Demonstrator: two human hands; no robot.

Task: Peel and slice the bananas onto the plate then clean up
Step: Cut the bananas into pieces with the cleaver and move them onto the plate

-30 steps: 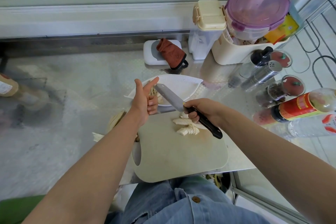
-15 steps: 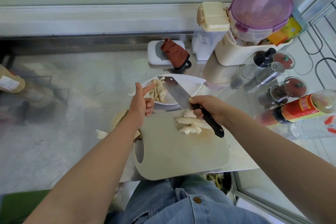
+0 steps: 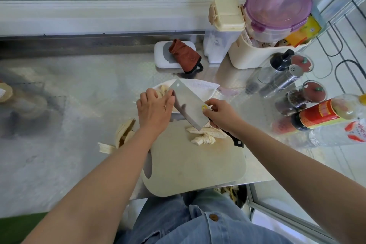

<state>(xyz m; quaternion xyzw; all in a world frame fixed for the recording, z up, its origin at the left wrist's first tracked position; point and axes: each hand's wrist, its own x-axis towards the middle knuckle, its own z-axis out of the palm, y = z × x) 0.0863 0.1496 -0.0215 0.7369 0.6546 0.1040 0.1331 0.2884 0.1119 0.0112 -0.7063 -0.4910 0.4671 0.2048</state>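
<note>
My right hand grips the black handle of a cleaver, whose blade is tilted up over the white plate. My left hand lies palm down against the blade's left side, fingers over the banana slices on the plate. More banana slices lie on the beige cutting board under the blade's heel. Banana peel lies on the steel counter left of the board.
A white box with a brown cloth sits behind the plate. Containers, a purple-lidded tub, spice jars and bottles crowd the right side. A bin with scraps shows below the counter edge.
My left hand has turned from thumb-up to palm down and moved against the blade over the plate. The cleaver has swung up to show its flat side.
</note>
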